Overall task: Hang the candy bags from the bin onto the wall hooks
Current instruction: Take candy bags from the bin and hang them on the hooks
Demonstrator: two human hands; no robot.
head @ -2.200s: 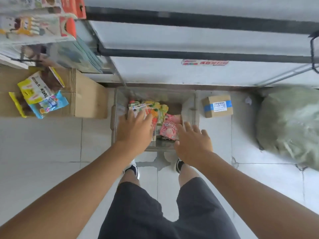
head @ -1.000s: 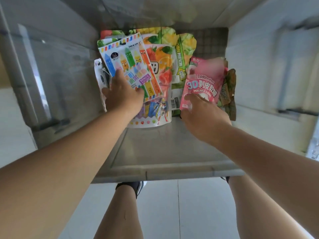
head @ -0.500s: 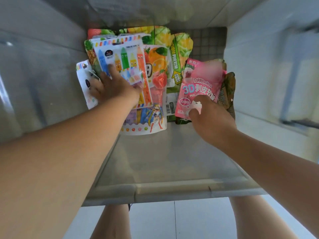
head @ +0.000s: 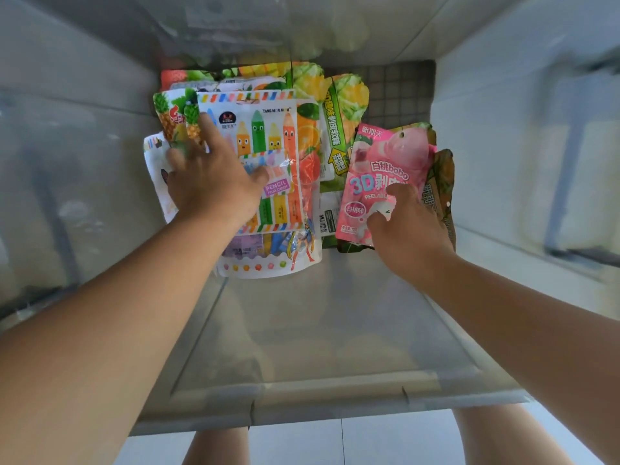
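Toward the far wall of the bin [head: 318,404], right side of the pile: pink bag [head: 392,152], hang hole showing at its top edge. Right hand [head: 409,229] pinches its lower right part, thumb on the front, other fingers curled at the near edge. The grip spot is unchanged from half a second ago and the bag has not left the pile. Judged: grasp settled, lift not begun.

Left side of the pile: pencil bag [head: 268,139], topmost. Left hand [head: 211,186] lies on it with fingers spread and straight, forefinger reaching toward its far left corner. No curl round the bag is visible, so this is a flat press, not a hold. A second ago this hand looked curled on the bag's left edge; it has since flattened and slid farther in. Fingertips blurred.

Both hands were above the rim two seconds ago and are now deep inside. Hooks out of view; nothing hung from this reach yet.

Other contents: fruit bags [head: 312,85] under and beyond the pencil bag, a white bag [head: 156,169] poking out at the left, a dark bag [head: 443,176] under the pink one. All bags lie in the far half.
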